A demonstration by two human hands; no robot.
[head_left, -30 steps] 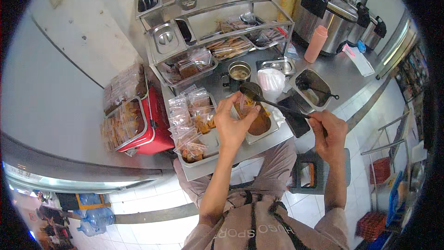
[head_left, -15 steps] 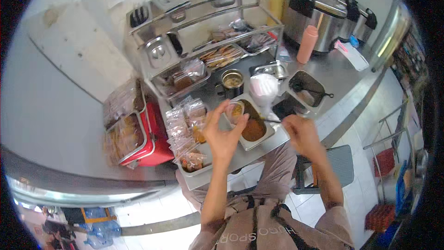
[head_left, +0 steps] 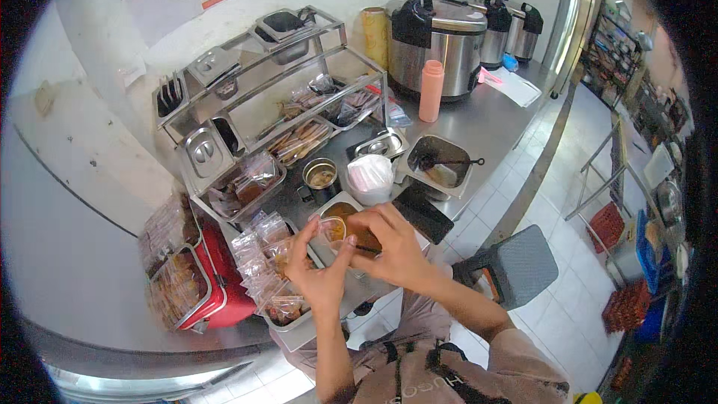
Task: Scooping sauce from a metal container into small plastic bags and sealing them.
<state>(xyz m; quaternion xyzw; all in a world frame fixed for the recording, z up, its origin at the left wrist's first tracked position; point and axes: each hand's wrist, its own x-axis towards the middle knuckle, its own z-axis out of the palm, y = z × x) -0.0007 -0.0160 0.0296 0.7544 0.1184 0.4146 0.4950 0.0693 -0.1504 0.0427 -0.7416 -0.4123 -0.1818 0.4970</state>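
My left hand point(head_left: 321, 269) pinches a small clear plastic bag point(head_left: 331, 230) between thumb and fingers. Its mouth is spread round, and yellowish-brown contents show inside. Close on its right, my right hand point(head_left: 389, 247) has its fingers closed on a thin dark spoon handle point(head_left: 365, 249); the spoon's bowl is hidden. Both hands are over a steel pan point(head_left: 342, 208) of reddish-brown sauce, which they partly cover. To the left, a steel tray point(head_left: 295, 323) holds several filled clear packets point(head_left: 262, 254).
Behind the pan stand a dark metal mug point(head_left: 320, 177) and a white plastic-wrapped tub point(head_left: 370, 178). A steel pan with a ladle point(head_left: 440, 167), a pink squeeze bottle point(head_left: 431, 91) and large cookers point(head_left: 437, 49) occupy the right. A red box point(head_left: 224, 292) borders the counter's left; a grey stool point(head_left: 516, 265) stands at right.
My right hand has moved left from the pan's right side to beside the bag, bringing the spoon. My left hand still pinches the bag. The view has shifted, with more wall showing.
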